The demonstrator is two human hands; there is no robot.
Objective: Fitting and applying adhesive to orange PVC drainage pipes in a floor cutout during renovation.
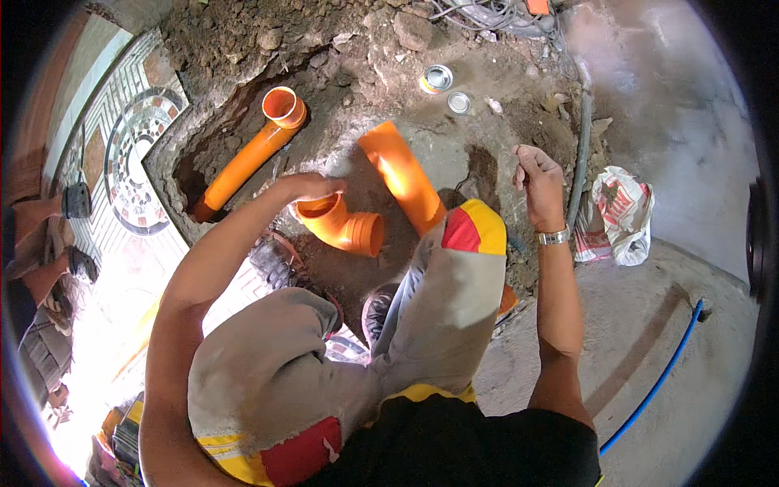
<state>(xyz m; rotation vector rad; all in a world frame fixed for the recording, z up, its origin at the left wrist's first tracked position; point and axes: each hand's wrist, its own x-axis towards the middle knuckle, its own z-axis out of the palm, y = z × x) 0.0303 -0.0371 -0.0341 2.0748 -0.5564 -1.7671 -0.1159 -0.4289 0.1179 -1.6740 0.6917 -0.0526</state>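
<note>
My left hand (315, 187) is closed on the rim of an orange pipe elbow (341, 226), which hangs over the dirt in front of my knees. Close to the elbow, an orange pipe length (399, 172) slants down towards my right knee, its lower end hidden behind the knee. My right hand (539, 183) is raised to the right of that pipe, fingers pinched together; whatever they hold is too small to make out. Beyond my hands stand an open metal tin (437, 78) and, beside it, a round lid (458, 102).
In the dug trench at the left lies another orange pipe (243, 166) with an upturned socket. A white plastic sack (621, 215) sits right of my right arm. A grey conduit (581, 146) and a blue hose (656, 381) run along the right. Another person's feet (77, 200) stand far left.
</note>
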